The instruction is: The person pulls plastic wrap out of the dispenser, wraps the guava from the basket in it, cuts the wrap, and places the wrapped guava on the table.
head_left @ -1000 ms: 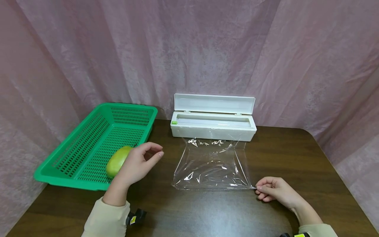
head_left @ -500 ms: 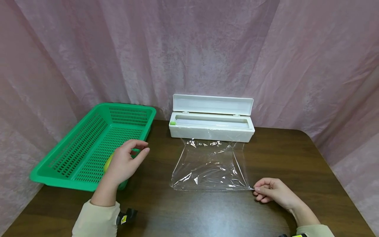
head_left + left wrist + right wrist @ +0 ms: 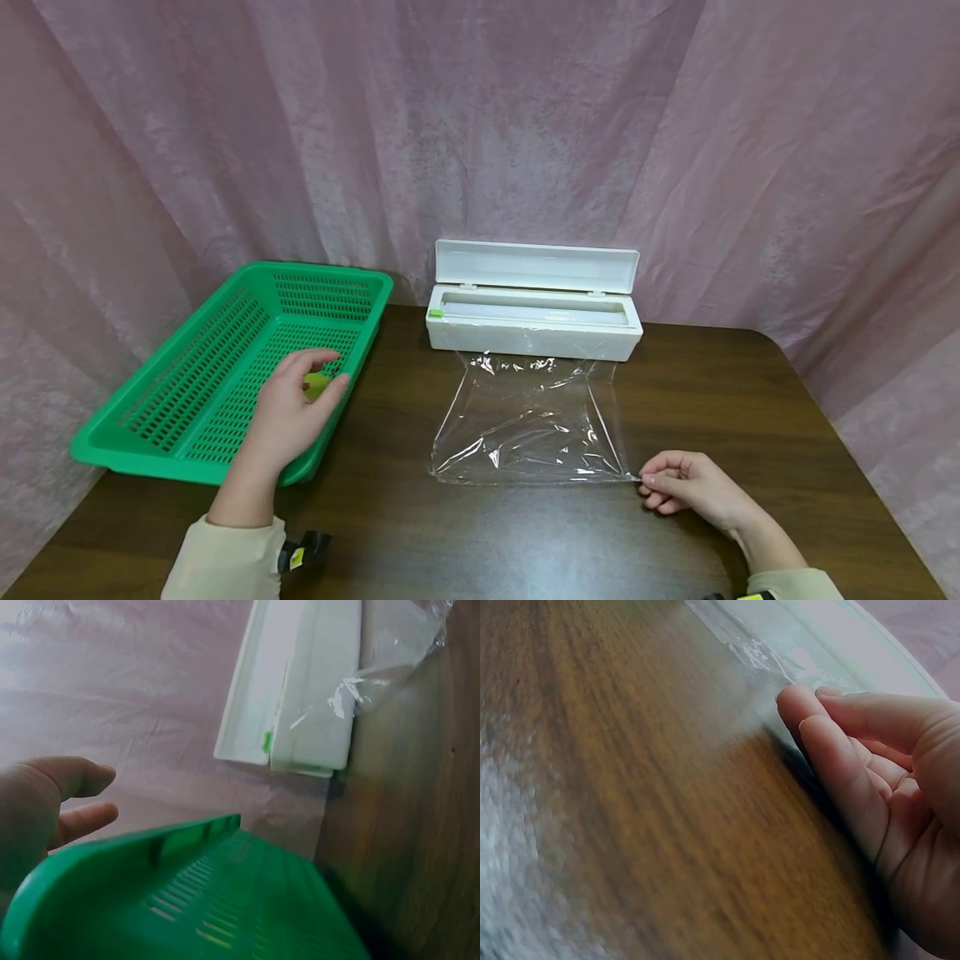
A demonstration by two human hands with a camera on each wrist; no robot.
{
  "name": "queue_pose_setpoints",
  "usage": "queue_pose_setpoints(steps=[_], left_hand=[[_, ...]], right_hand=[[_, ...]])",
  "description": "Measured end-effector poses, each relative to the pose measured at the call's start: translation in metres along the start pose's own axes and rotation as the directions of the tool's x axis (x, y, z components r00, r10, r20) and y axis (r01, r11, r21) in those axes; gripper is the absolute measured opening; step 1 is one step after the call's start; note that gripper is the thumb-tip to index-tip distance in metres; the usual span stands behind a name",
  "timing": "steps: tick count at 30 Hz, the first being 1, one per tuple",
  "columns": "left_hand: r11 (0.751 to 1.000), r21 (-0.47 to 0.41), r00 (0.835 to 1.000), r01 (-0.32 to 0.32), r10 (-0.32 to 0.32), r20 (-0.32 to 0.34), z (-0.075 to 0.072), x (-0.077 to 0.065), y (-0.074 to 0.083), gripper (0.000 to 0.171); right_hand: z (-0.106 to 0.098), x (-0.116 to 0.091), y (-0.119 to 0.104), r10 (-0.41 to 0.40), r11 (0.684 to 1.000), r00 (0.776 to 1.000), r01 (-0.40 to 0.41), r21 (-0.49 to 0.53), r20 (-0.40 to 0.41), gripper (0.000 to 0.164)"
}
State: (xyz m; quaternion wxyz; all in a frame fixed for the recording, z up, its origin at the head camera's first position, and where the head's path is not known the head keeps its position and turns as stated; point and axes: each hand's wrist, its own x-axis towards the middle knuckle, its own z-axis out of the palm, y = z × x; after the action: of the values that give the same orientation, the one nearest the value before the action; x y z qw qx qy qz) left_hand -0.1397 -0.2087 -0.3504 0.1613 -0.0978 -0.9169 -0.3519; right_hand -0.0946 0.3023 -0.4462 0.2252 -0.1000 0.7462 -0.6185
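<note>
My left hand [image 3: 283, 417] hovers over the near right part of the green plastic basket [image 3: 187, 317], thumb and fingers apart. Between them shows a bit of a yellow-green mango [image 3: 316, 385], mostly hidden by the hand. In the left wrist view, the thumb and a finger reach out beyond the basket's wall [image 3: 277, 877]. My right hand [image 3: 693, 487] pinches the near right corner of a clear sheet of plastic wrap [image 3: 525, 433] between thumb and fingertips. This sheet runs back over the front of a white wrap dispenser [image 3: 536, 340], whose lid stands up.
A small green slider [image 3: 435, 313] sits at the dispenser's left end. The basket stands to the left on the dark wooden table [image 3: 465, 542]. Behind the table hangs a pink curtain [image 3: 540, 125].
My left hand has moved left, further over the basket, and the mango now shows between thumb and fingers. My right hand keeps its pinch on the plastic wrap, nearly still.
</note>
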Motion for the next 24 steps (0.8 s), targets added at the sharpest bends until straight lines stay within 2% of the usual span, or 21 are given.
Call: queue_pose_setpoints(steps=[11,19,24], left_hand=[[0.990,0.077,0.992,0.119,-0.122,0.026,-0.006,-0.003,-0.008,0.045],[0.970,0.144,0.979,0.195,-0.203,0.037,-0.011,-0.003,-0.015,0.051],[0.956,0.172,0.964,0.238,-0.254,0.073,-0.012,-0.002,-0.019,0.056]], right_hand=[[0.000,0.000,0.000,-0.006,1.000,1.000,0.006,0.001,0.006,0.021],[0.000,0.000,0.000,-0.011,1.000,1.000,0.011,0.004,0.008,0.020],[0.001,0.000,-0.001,-0.010,1.000,1.000,0.010,0.002,0.008,0.021]])
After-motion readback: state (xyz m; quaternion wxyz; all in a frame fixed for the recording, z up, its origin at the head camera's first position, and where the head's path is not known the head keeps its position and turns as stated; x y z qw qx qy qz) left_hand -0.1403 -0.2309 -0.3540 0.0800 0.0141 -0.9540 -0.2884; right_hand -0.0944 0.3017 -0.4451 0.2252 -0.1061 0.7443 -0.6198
